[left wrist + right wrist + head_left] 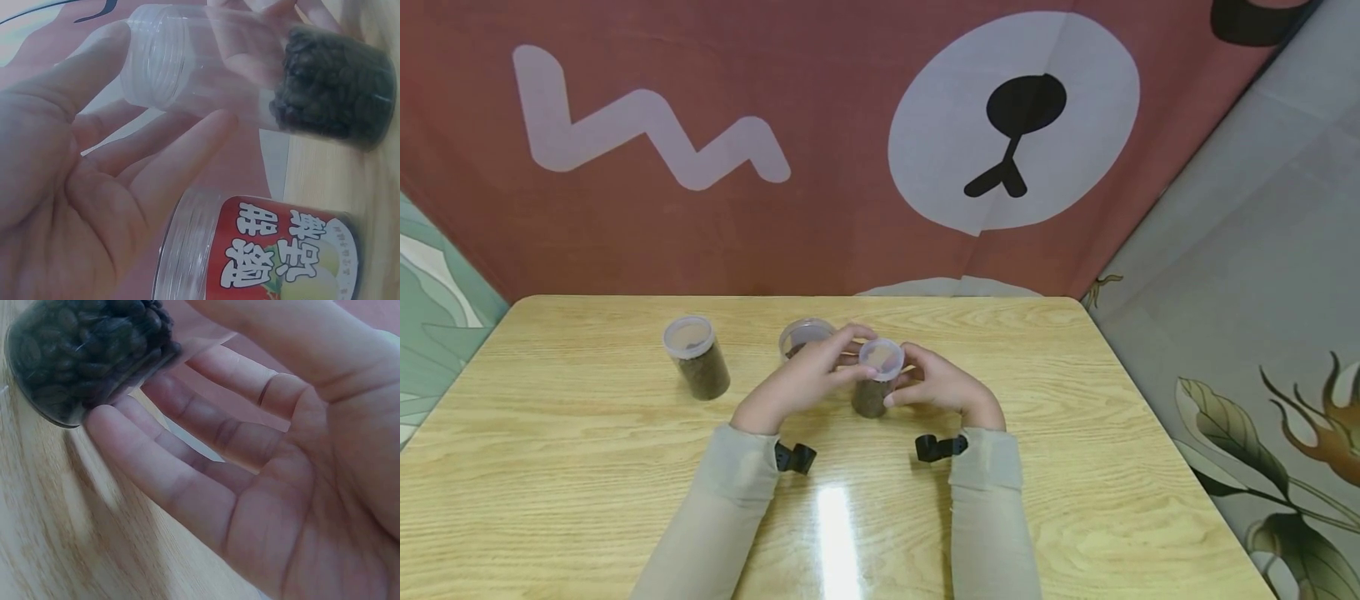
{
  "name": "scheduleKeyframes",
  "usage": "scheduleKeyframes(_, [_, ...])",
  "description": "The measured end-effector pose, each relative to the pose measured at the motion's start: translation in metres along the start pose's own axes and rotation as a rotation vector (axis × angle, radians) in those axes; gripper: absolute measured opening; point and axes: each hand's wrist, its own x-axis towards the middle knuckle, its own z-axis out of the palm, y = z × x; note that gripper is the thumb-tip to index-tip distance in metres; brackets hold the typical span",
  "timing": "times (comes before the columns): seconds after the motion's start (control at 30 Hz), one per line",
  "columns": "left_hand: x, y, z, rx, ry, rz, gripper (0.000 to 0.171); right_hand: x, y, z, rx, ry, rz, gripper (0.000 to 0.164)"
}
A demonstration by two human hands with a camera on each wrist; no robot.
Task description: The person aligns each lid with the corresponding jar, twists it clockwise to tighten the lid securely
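Note:
A clear plastic jar [871, 398] with a pale screw lid [882, 358] is between both hands at the table's middle. Dark, bean-like pieces [337, 87] fill its lower part; the upper part is see-through. My left hand [808, 375] holds the jar at the lid, thumb on one side and fingers on the other. Lower down, my right hand [943, 385] grips the jar's body from the right, its fingertips close to the base in the right wrist view. Just behind my left hand stands a wider jar [281, 250] with a red label, partly hidden by that hand in the head view.
A similar lidded jar [703, 371] with dark contents stands to the left on the wooden table [587, 467]. Behind the table's far edge hangs a reddish-brown cloth [820, 233] with a cartoon face. Patterned cloth [1247, 275] hangs at the right.

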Motion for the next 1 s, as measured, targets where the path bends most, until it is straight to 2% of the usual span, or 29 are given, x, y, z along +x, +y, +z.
scheduleKeyframes(0.37, [-0.0012,-0.0035,-0.0022,-0.005,-0.06,0.021,0.056,-0.0016,0.0002,-0.0005,-0.014,0.002,0.004,0.057])
scheduleKeyframes(0.7, [0.0007,-0.0015,0.003,-0.053,0.036,-0.018,0.053,0.0001,0.0005,-0.0002,0.012,-0.002,0.012,0.052])
scheduleKeyframes(1.0, [0.002,-0.0005,0.0048,-0.019,0.055,-0.015,0.047,0.0004,0.0008,0.0,0.013,-0.002,0.011,0.054])
